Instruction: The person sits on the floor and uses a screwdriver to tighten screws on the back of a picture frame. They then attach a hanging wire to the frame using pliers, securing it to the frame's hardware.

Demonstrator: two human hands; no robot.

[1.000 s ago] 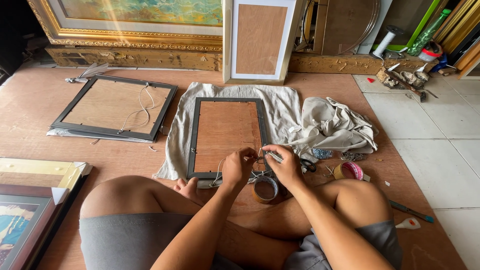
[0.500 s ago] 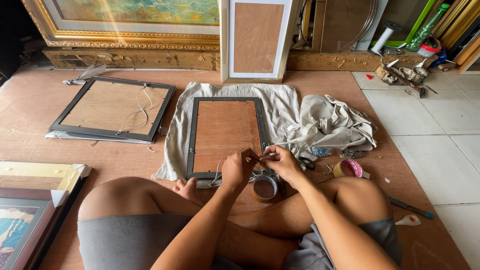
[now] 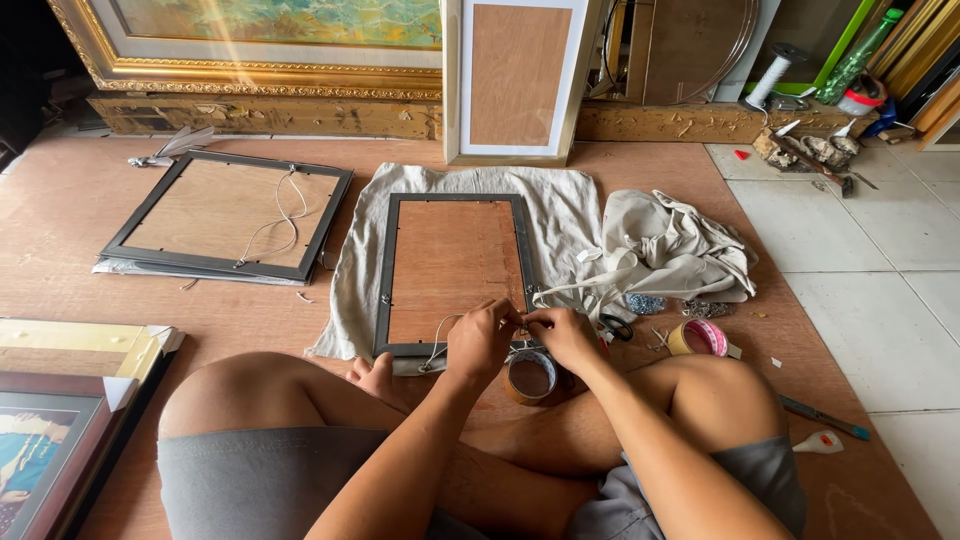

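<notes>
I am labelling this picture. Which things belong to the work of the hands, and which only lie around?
In use: left hand, right hand, cord, dark frame, cloth.

Lying about: second frame, tape roll, pink tape, scissors, bag.

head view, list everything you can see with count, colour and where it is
dark frame: 1, black, wooden back up, on the cloth, centre
cloth: 1, off-white, spread under that frame
cord: 1, white, at that frame's near edge, by the hands
second frame: 1, black, back up with a white cord, left
bag: 1, beige, crumpled, right of the cloth
brown tape roll: 1, below the hands
pink tape roll: 1, right of the hands
scissors: 1, black handles, beside the right hand
gilt painting: 1, gold, leaning at the back
white frame: 1, upright, back centre
left hand: 1, pinching the cord
right hand: 1, meeting the left at the cord
</notes>
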